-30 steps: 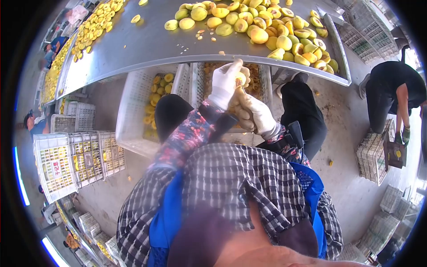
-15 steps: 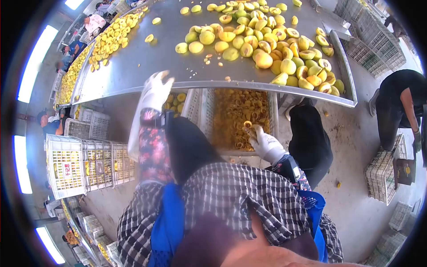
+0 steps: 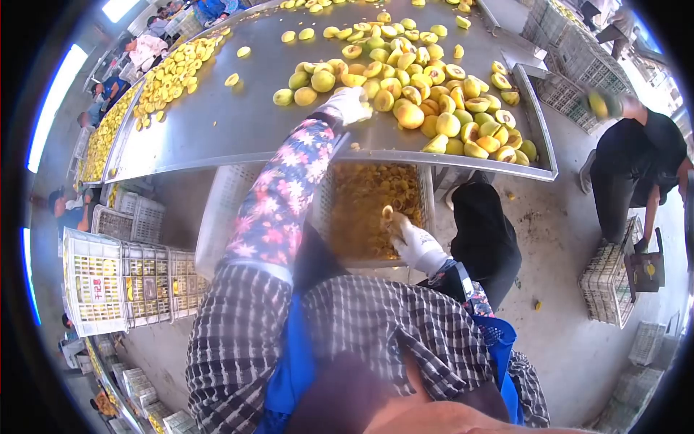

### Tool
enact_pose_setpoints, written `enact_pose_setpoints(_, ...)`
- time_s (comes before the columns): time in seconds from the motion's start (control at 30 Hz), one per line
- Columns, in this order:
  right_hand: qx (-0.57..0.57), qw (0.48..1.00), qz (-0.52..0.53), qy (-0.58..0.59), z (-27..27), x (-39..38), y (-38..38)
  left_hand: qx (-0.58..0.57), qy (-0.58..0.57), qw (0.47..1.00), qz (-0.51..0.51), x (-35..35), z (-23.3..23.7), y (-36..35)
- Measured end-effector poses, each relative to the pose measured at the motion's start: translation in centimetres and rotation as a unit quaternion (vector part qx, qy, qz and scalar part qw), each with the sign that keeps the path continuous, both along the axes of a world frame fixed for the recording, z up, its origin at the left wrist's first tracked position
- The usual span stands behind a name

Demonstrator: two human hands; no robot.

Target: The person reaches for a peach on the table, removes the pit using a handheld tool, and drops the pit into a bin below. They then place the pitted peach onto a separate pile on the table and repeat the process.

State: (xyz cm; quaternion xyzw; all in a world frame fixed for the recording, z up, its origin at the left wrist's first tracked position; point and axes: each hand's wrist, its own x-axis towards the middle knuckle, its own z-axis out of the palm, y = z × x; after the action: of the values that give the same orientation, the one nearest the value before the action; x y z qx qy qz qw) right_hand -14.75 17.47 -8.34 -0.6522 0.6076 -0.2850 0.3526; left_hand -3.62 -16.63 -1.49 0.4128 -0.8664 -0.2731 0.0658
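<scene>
My left hand, in a white glove, is over the metal table at the near edge of a heap of yellow-green halved fruit. Its fingers are bent beside the fruit; whether they hold a piece is hidden. My right hand, also gloved in white, is closed on a small ring-shaped fruit piece. It is held above a crate under the table edge, filled with brownish fruit scraps.
Stacked white crates of fruit stand at the left. More fruit halves lie along the table's left side. A co-worker in dark clothes bends over a crate at the right. Other people sit at the far left.
My left hand has moved from the table's front edge up and right to the fruit heap. My right hand still holds its piece. The co-worker at right has raised an arm with something greenish.
</scene>
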Motion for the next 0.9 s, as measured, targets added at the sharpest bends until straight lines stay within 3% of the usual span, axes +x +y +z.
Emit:
enact_pose_setpoints(0.07, -0.097, 0.995, -0.018, -0.027, -0.5, 0.3, -0.1, 0.259, 0.222, 0.936, 0.085, 1.7, -0.2, 1.0)
enact_pose_setpoints(0.13, -0.128, 0.99, -0.035, -0.046, -0.9, -0.1, -0.7, 0.427, 0.435, 0.786, 0.103, 3.5, 1.8, 5.2)
enact_pose_setpoints(0.2, -0.142, 0.982, -0.067, -0.108, -1.8, -0.3, -1.5, 0.489, 0.511, 0.702, 0.082, 5.3, 2.6, 9.3)
enact_pose_setpoints(0.27, -0.167, 0.979, -0.095, -0.067, 2.3, 0.4, -2.5, 0.501, 0.53, 0.681, 0.069, 6.2, 3.1, 13.0)
enact_pose_setpoints(0.3, -0.176, 0.977, -0.1, -0.065, 4.4, 0.8, -2.9, 0.554, 0.534, 0.639, -0.014, 7.0, 1.7, 13.3)
enact_pose_setpoints(0.4, -0.221, 0.966, -0.132, -0.013, 7.8, 2.3, -4.3, 0.434, 0.58, 0.685, 0.08, 5.3, 1.5, 17.8)
enact_pose_setpoints(0.43, -0.244, 0.96, -0.135, 0.011, 7.6, 2.5, -4.8, 0.399, 0.59, 0.701, 0.034, 5.2, 0.6, 18.2)
enact_pose_setpoints(0.53, -0.233, 0.962, -0.135, 0.045, 7.4, 3.2, -4.6, 0.364, 0.598, 0.714, 0.027, 4.5, -0.4, 19.0)
enact_pose_setpoints(0.57, -0.216, 0.966, -0.134, 0.049, 7.5, 3.3, -4.5, 0.392, 0.608, 0.69, 0.021, 4.4, -1.3, 18.7)
enact_pose_setpoints(0.67, -0.213, 0.967, -0.108, 0.09, 7.8, 2.8, -3.9, 0.333, 0.593, 0.721, 0.13, 3.2, -0.2, 19.8)
enact_pose_setpoints(0.77, -0.171, 0.968, -0.086, 0.164, 7.5, 2.2, -3.7, 0.363, 0.536, 0.753, 0.117, 3.5, 0.3, 19.7)
enact_pose_setpoints(0.87, -0.239, 0.962, -0.092, 0.098, 5.5, 2.3, -3.9, 0.397, 0.508, 0.758, 0.102, 3.6, -0.9, 18.8)
enact_pose_setpoints(0.9, -0.199, 0.975, -0.087, 0.049, 5.4, 2.2, -4.0, 0.383, 0.524, 0.756, 0.085, 3.6, -0.8, 19.1)
